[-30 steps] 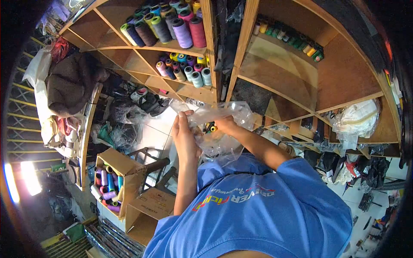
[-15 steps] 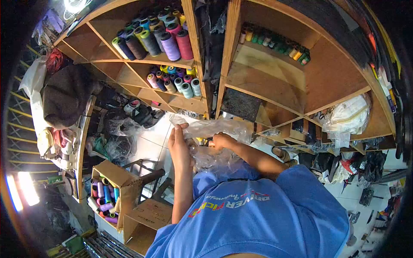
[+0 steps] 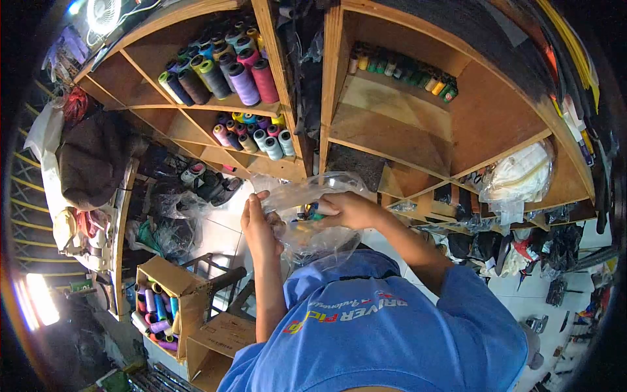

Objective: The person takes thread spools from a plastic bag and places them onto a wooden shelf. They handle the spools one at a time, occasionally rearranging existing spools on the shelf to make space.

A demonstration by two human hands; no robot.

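- Head view: the left hand point(image 3: 261, 230) stands almost upright, palm turned inward, its fingertips up at the near-left edge of a clear plastic bag point(image 3: 319, 247); its grip is closed on the film there.
- The right hand point(image 3: 354, 210) lies nearly level across the bag's right side, back of the hand facing up, fingers curled toward the left hand. I cannot tell whether its grip is clamped on film or on something within.
- The bag sits between the two hands, in front of the chest, slack and crinkled; small coloured items point(image 3: 308, 212) show at its middle, too small to make out.
- The left forearm point(image 3: 266, 297) rises steeply from below, while the right forearm point(image 3: 413, 253) slants in from the lower right, elbow out.
- Below the hands spreads the blue shirt point(image 3: 405, 330), printed across the chest.
- To the left, a carton point(image 3: 173, 274) of thread cones stands on its side, with an open carton point(image 3: 225, 333) just beside it.
- Beyond the hands, a left shelf point(image 3: 287, 171) carries large thread cones point(image 3: 243, 85) in two compartments; a right shelf point(image 3: 392, 138) bears a row of small spools point(image 3: 397, 66) and, lower down, a stuffed bag point(image 3: 522, 175).
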